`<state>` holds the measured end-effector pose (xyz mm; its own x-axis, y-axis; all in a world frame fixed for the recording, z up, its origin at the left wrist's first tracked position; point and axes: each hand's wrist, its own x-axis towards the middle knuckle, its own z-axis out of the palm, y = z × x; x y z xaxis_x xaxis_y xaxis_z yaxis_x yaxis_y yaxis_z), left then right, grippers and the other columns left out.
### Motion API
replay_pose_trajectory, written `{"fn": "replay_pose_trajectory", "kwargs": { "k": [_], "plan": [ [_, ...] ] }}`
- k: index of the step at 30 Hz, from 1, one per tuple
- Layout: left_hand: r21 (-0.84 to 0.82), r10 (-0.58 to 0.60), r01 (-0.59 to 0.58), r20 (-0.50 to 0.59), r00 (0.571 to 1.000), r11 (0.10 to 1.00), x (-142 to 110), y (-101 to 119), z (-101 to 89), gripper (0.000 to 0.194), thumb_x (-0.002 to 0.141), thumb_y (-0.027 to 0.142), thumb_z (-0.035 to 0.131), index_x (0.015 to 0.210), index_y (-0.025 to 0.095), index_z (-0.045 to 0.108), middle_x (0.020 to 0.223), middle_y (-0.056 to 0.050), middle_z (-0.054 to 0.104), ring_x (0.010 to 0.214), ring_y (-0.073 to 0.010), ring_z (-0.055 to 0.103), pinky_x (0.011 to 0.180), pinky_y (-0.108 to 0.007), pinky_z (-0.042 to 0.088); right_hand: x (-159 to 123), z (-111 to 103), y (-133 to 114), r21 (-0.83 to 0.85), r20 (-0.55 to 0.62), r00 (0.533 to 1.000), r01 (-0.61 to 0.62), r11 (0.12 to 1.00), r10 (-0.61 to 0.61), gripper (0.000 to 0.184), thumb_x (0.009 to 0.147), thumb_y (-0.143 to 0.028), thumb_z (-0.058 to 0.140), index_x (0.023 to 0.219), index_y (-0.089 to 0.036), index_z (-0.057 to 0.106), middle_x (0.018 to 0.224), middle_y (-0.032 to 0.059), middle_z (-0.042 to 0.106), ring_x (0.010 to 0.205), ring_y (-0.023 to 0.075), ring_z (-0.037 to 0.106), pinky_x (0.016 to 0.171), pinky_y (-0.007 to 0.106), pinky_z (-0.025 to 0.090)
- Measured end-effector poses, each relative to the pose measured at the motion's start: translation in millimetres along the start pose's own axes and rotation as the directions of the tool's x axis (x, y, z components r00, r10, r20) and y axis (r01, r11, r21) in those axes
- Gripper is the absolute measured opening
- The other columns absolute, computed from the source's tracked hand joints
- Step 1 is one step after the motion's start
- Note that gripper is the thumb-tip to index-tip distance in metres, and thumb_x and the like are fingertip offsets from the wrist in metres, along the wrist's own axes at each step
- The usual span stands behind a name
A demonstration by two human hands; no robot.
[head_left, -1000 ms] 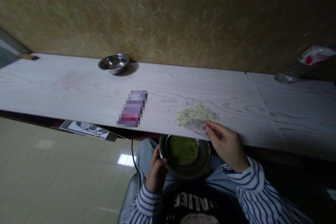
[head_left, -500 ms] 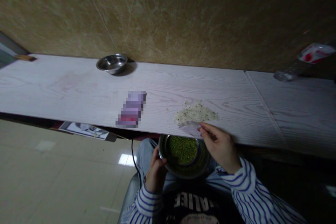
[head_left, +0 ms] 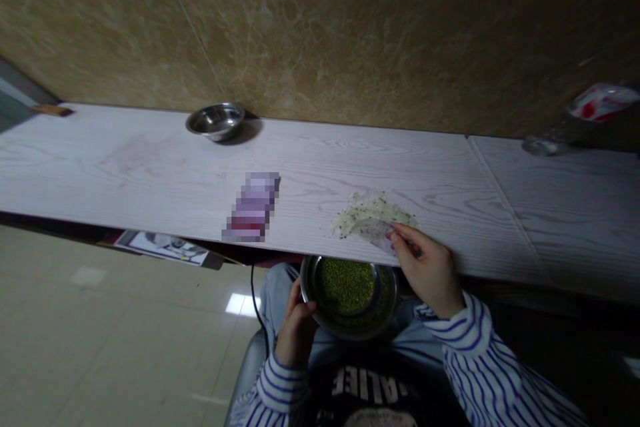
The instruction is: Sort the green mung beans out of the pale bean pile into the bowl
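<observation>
My left hand (head_left: 296,330) is closed on the left rim of a steel bowl (head_left: 313,320) over my lap. Small green beans (head_left: 347,287), like mung beans, lie inside it. Above the table's front edge, my right hand (head_left: 425,265) pinches a thin, translucent, curved piece of plastic (head_left: 373,232). That piece is at the front of a loose pile of white grains (head_left: 377,208), which looks like rice with a few green beans mixed in. Whether the plastic touches the tabletop I cannot tell.
A small steel bowl (head_left: 216,123) stands by the wall. A pixelated flat purple object (head_left: 253,207) lies left of the pile. At the right is a clear bottle with a red-and-white label (head_left: 597,103). Below the table edge, an open drawer (head_left: 165,247) juts out at left.
My right hand has shifted slightly right and away from me with the plastic piece, which now overlaps the pile's front edge more. My left hand and the bowl have hardly moved.
</observation>
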<state>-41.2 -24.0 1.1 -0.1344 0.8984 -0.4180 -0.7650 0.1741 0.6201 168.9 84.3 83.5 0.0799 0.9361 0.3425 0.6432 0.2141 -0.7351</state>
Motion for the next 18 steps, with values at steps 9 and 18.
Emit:
{"fn": "replay_pose_trajectory", "kwargs": {
  "k": [9, 18],
  "plan": [
    [0.007, 0.024, -0.024, 0.002, 1.000, 1.000, -1.3, 0.8, 1.3, 0.048, 0.072, 0.021, 0.072, 0.120, 0.026, 0.074, 0.115, -0.006, 0.076, 0.117, -0.0343, 0.064, 0.099, -0.046, 0.049, -2.1, -4.5, -4.8, 0.014, 0.060, 0.997, 0.037, 0.999, -0.038, 0.031, 0.089, -0.033, 0.060, 0.104, -0.017, 0.081, 0.093, 0.0109, 0.082, 0.079, 0.0242, 0.079, 0.076, 0.033, 0.065],
    [0.000, 0.021, -0.021, 0.007, 1.000, 1.000, -0.2, -0.8, 0.1, 0.049, 0.071, 0.021, 0.073, 0.120, 0.025, 0.074, 0.117, -0.007, 0.076, 0.118, -0.0352, 0.064, 0.099, -0.046, 0.050, -3.2, -4.2, -6.1, 0.010, 0.056, 0.998, 0.025, 1.000, -0.026, 0.030, 0.088, -0.033, 0.060, 0.102, -0.017, 0.082, 0.093, 0.0110, 0.082, 0.080, 0.0253, 0.079, 0.077, 0.035, 0.065]
  ]
}}
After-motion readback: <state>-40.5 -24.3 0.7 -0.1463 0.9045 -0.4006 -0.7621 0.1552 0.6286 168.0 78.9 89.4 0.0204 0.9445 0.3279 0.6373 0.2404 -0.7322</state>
